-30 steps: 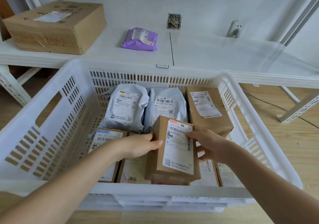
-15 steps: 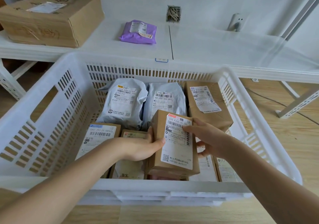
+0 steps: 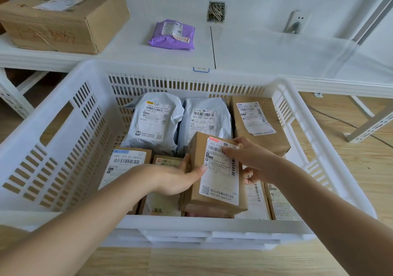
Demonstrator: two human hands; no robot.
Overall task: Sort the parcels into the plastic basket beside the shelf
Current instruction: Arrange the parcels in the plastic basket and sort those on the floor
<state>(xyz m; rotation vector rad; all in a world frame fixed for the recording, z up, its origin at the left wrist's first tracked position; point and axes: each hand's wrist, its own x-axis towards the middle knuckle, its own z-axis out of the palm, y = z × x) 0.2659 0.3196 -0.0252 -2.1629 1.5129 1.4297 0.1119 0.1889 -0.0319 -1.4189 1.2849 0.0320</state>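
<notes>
Both hands, left hand and right hand, hold a brown parcel with curled fingers over the near edge of the plastic basket, evidently placing it; next it needs lowering onto the parcels beneath.

White shelf beyond the grip carries a cardboard box far left and a purple mailer straight ahead.
</notes>
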